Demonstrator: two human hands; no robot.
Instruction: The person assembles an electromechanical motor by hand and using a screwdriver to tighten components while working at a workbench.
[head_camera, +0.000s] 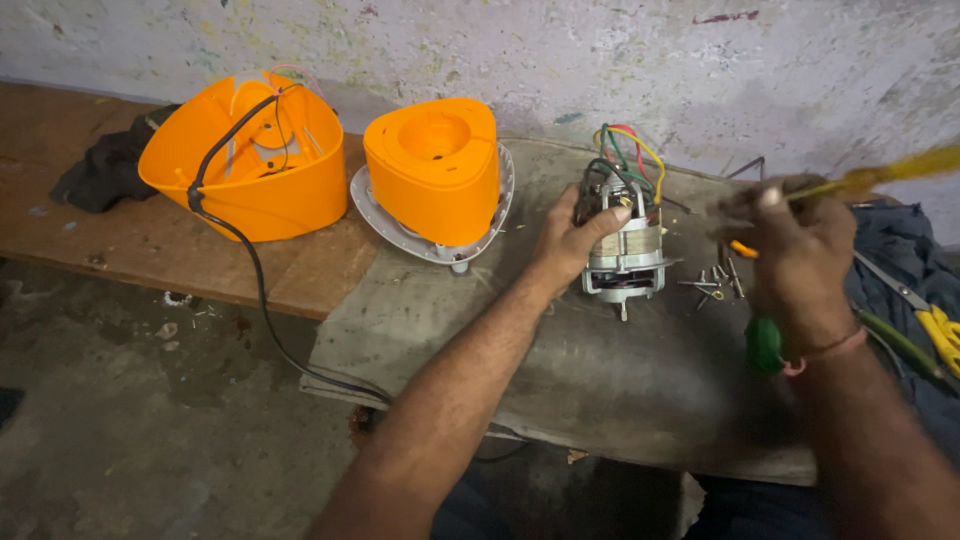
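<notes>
My left hand (578, 238) grips a small electric motor (626, 240) that stands on a grey slab (600, 370). Coloured wires (622, 150) stick out of the motor's top. My right hand (795, 240), blurred by motion, is closed on a screwdriver with a yellow see-through handle (890, 172), just right of the motor. Loose long screws (712, 280) lie on the slab between the motor and my right hand.
Two orange plastic housing shells sit at the back left: an open one (245, 160) with a black cord (262, 290) on a wooden board (120, 240), and a closed one (435, 170) on a grey base. A green-handled tool (765, 345) and yellow-handled pliers (935, 330) lie at right.
</notes>
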